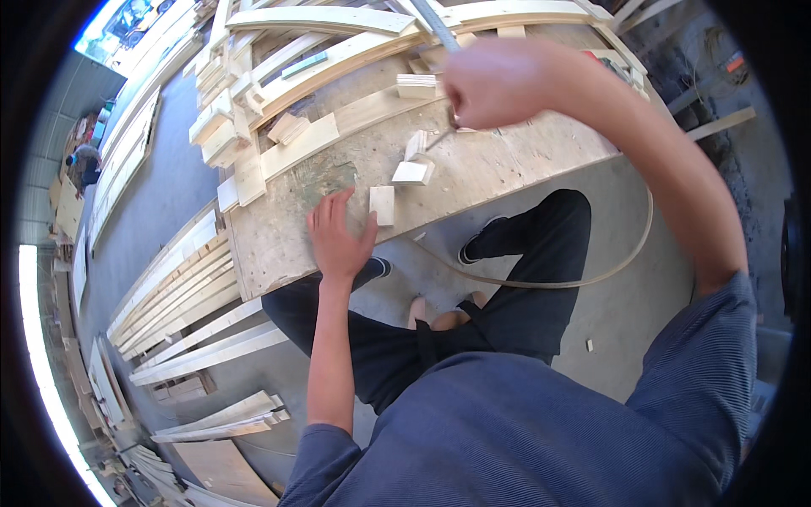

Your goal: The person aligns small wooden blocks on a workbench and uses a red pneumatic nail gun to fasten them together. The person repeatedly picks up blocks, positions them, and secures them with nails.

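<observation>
Wood block (382, 206), mid-frame: likely light, stiff; grip sides. Left hand (339, 240) spread beside it; right hand (492, 86) clenched around thin tool (443, 137).

The small block (382, 207) is bare, matt wood with a smooth-looking face; the surface (541, 156) is wood too, duller, scuffed and rough in patches. The shirt (524, 422) is finely ribbed matt cloth, the trousers (553, 237) plainer matt cloth, and the floor (612, 253) looks like matt concrete.
</observation>
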{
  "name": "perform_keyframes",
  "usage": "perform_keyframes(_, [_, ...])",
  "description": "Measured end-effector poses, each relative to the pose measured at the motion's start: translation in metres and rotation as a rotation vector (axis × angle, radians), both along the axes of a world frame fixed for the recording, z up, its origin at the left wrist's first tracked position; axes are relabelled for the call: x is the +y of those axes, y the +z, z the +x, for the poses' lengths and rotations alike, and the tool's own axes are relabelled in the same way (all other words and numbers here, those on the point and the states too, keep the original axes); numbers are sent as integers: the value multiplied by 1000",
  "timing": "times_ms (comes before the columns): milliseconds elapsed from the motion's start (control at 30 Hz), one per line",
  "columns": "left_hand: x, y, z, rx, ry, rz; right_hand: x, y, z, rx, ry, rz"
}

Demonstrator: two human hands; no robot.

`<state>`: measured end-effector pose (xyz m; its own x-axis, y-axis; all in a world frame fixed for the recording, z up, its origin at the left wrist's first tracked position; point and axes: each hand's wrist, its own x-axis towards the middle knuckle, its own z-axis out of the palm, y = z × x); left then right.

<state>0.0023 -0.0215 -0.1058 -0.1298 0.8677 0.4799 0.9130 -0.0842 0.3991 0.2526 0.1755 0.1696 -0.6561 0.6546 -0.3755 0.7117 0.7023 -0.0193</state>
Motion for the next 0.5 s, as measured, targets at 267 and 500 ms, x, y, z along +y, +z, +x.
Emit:
perform_keyframes(267, [-3, 3, 10, -9, 14, 18, -97, -86, 180, 580, -588, -401])
perform_keyframes(500, [-2, 0, 6, -8, 49, 35, -116, -151, 144, 756, -652, -433])
